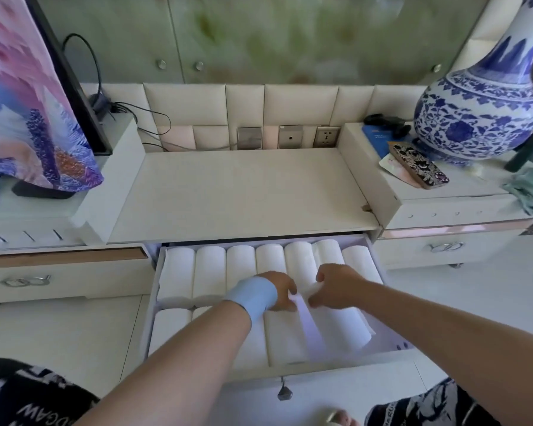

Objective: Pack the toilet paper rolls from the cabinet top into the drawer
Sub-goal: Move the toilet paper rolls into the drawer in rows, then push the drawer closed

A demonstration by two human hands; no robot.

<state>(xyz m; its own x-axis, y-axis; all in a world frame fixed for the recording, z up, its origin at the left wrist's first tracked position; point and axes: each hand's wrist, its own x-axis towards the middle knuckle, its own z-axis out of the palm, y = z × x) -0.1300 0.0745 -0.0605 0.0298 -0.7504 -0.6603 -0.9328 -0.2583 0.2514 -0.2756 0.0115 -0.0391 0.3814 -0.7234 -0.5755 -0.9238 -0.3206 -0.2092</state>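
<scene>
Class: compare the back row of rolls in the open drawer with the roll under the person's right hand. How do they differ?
The back row of rolls lies straight, packed side by side; the roll under the right hand lies slanted, beside bare drawer floor. The back row is untouched; the right hand grips the slanted roll. Both are white.

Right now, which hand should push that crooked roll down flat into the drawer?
Probably the right hand: it already grips the tilted roll at its far end. The left hand rests beside it on a neighbouring roll in the drawer.

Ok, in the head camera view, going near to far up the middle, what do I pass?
Drawer handle → front row of toilet paper rolls → both hands, left hand, right hand → back row of rolls → cabinet top → wall sockets.
</scene>
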